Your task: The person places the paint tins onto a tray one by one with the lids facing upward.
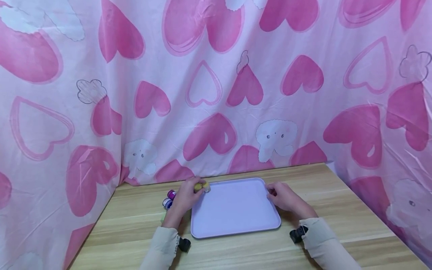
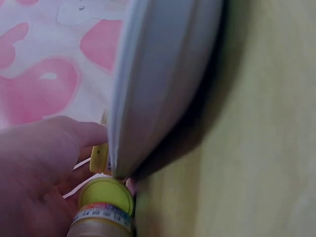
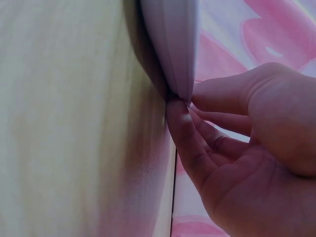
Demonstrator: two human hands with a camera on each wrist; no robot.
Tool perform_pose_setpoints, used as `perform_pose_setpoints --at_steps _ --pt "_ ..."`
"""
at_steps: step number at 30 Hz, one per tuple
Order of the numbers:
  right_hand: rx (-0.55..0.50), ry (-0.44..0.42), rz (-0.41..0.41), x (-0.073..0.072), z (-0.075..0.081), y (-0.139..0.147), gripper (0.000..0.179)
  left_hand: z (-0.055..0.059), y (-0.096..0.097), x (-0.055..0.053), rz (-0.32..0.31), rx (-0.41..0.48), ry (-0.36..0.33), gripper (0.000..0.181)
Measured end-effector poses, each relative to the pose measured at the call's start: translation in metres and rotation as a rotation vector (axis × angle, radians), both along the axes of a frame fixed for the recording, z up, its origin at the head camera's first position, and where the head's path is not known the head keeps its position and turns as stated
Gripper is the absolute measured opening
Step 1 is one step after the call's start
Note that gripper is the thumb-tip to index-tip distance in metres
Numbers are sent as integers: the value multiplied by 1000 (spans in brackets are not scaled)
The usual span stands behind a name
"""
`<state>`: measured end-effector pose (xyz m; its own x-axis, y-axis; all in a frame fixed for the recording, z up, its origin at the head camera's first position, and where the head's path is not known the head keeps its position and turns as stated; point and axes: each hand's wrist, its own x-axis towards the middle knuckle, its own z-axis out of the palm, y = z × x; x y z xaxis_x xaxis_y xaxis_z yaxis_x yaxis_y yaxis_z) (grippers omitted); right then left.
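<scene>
A shallow pale lilac tray (image 1: 236, 210) lies on the wooden table. My left hand (image 1: 185, 197) reaches over its far left corner, thumb just inside the rim. The fingers curl about a small yellow-lidded jar (image 1: 197, 186), also seen past the rim as a yellow-lidded jar (image 2: 100, 158) in the left wrist view. Close beside it on the tray stands another yellow-topped jar (image 1: 206, 186). At the opposite side, my right hand (image 1: 285, 197) pinches the tray's right rim (image 3: 185, 64) between thumb and fingertips, a finger under the edge.
Left of the tray, partly behind my left hand, are a purple jar (image 1: 171, 194) and a blue jar (image 1: 167, 203). A yellow-green lidded jar (image 2: 106, 195) is close beneath the left hand. A pink heart-patterned curtain (image 1: 216, 93) hangs along the table's back edge.
</scene>
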<state>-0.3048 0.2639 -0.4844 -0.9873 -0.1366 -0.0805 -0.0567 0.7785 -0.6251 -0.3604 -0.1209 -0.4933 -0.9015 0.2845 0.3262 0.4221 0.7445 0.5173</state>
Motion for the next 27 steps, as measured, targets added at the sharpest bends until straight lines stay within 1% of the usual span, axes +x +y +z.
perform_pose_setpoints --at_steps 3,6,7,9,11,13,15,19,23,26,27 --pt "-4 -5 -1 -1 0 1 48 2 -2 1 -26 -7 -12 35" --pt "-8 -3 3 -1 0 1 46 1 -4 1 -92 -5 -7 47" --pt "-12 -5 2 -1 0 1 45 1 -4 1 -119 -5 6 48" --pt "-18 -9 -2 0 0 1 43 0 -4 -1 -158 -8 18 46" --pt "-20 -12 -2 0 0 2 43 -2 -4 -1 -172 -15 31 40" --pt "-23 -13 -2 0 0 2 43 -2 -3 -2 -168 -16 46 33" --pt "-23 -12 3 1 0 2 43 -2 -2 -1 -150 -17 46 30" --pt "-24 -11 4 1 1 2 44 1 -2 2 -116 -29 30 29" --pt "-21 -8 8 1 1 2 42 6 -5 5 -92 -29 -42 37" --pt "-17 -3 12 0 0 3 39 9 -8 7 -77 -10 -101 46" --pt "-19 -4 9 0 0 3 38 9 -8 6 -75 -6 -111 48"
